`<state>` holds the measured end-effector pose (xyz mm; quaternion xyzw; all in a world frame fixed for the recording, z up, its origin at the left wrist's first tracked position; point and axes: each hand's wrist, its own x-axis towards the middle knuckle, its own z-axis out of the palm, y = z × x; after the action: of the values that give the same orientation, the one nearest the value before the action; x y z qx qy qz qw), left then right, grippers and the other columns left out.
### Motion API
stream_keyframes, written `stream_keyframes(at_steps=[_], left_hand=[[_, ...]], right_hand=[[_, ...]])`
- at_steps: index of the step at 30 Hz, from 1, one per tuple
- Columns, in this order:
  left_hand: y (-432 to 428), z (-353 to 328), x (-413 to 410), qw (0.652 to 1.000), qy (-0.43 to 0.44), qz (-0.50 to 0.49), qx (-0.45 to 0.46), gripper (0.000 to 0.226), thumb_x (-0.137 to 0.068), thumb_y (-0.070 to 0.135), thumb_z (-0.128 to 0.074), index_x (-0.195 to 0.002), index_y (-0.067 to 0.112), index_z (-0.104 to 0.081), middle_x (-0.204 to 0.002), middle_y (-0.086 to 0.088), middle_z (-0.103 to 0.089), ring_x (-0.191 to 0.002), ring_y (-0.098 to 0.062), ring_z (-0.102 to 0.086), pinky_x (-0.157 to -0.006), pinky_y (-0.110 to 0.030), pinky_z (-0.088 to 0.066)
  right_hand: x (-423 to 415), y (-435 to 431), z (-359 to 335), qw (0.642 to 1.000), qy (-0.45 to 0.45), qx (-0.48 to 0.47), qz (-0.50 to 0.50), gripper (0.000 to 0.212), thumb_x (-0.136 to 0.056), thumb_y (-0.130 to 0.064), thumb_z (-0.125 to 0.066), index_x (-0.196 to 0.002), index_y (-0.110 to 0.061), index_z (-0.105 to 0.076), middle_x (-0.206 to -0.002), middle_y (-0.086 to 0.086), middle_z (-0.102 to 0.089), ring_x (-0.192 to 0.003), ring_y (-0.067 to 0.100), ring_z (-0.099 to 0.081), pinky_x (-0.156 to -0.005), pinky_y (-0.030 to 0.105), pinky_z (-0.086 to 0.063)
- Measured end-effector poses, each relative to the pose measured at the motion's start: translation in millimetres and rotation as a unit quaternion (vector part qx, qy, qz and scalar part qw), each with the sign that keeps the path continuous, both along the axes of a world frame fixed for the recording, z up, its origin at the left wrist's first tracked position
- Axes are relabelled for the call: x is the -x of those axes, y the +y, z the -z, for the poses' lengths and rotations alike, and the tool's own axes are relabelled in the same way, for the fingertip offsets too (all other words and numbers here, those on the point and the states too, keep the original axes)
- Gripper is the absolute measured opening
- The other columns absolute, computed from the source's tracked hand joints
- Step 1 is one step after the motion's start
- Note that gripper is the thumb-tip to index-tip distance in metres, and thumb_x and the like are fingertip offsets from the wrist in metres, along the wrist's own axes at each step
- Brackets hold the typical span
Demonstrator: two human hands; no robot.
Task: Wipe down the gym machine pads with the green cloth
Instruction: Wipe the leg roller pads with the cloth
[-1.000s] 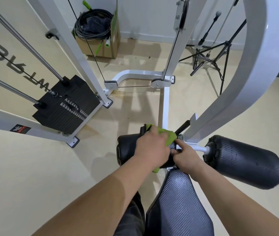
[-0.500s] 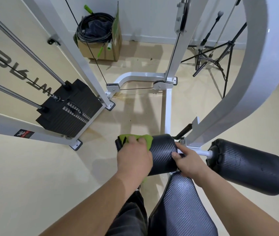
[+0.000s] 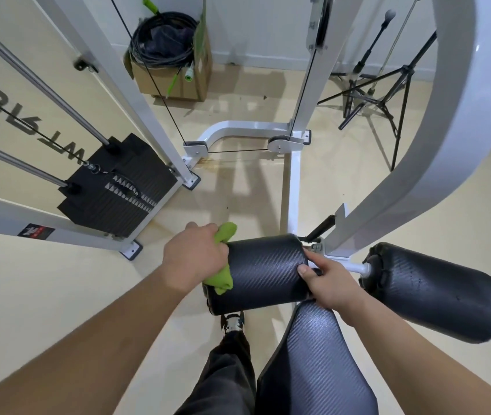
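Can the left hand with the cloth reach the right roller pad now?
Probably not: the left hand grips the green cloth at the outer end of the left roller pad, and the right hand and white frame post lie between it and the right roller pad.

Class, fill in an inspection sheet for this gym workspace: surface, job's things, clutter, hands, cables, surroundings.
Surface: beige floor, stained near the frame foot.
Job's things: green cloth bunched at the outer end of the left roller pad; no hand on the right roller pad or seat pad.
Clutter: cardboard box by the wall.
Hands: left hand grips the cloth; right hand grips the left pad's inner end.
Cables: coiled black cables in the box; machine cable runs between floor pulleys.
Surroundings: weight stack, white frame, tripod stands.
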<state>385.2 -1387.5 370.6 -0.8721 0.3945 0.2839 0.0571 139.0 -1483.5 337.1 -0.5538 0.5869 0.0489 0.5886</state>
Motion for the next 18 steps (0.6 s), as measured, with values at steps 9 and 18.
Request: stream_keyframes(at_steps=[9, 18], left_hand=[[-53, -5, 118, 0.976, 0.113, 0.141, 0.12, 0.048, -0.09, 0.035, -0.06, -0.138, 0.031, -0.052, -0.13, -0.011, -0.043, -0.114, -0.036, -0.056, -0.089, -0.043, -0.05], [14, -12, 34, 0.999, 0.01, -0.03, 0.036, 0.049, -0.094, 0.037, -0.05, -0.143, 0.032, -0.049, -0.133, -0.008, -0.047, -0.102, -0.033, -0.064, -0.076, -0.035, -0.046]], right_hand=[[2, -1, 6, 0.999, 0.023, 0.016, -0.033, 0.018, -0.096, -0.007, -0.054, -0.095, -0.018, -0.068, -0.07, 0.007, -0.058, -0.053, 0.014, -0.045, -0.049, 0.021, -0.036], [4, 4, -1, 1.0, 0.011, 0.003, -0.007, 0.043, -0.101, -0.028, -0.063, -0.144, -0.033, -0.059, -0.088, 0.004, -0.066, -0.061, 0.011, -0.055, -0.05, 0.016, -0.039]])
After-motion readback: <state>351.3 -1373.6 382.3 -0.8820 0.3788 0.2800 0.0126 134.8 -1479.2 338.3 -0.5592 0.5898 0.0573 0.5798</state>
